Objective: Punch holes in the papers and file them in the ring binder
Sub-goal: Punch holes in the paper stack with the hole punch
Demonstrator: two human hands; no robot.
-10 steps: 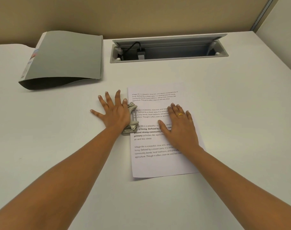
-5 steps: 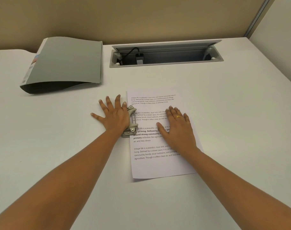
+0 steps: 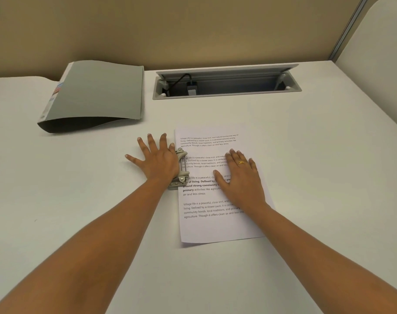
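Note:
A printed white paper sheet [image 3: 218, 220] lies on the white desk, its left edge slid into a small grey hole punch [image 3: 181, 168]. My left hand [image 3: 158, 160] lies flat on top of the punch, fingers spread, palm covering most of it. My right hand [image 3: 240, 177] rests flat on the middle of the paper, fingers apart, a gold ring on one finger. A closed grey ring binder [image 3: 93, 94] lies at the back left of the desk, apart from both hands.
An open cable tray [image 3: 227, 87] with a plug and cable is recessed in the desk [image 3: 317, 155] at the back centre. A beige partition wall stands behind, and a white panel rises at the right.
Both hands, paper and punch keep their positions. Only the head camera has tilted, so everything sits lower in the view.

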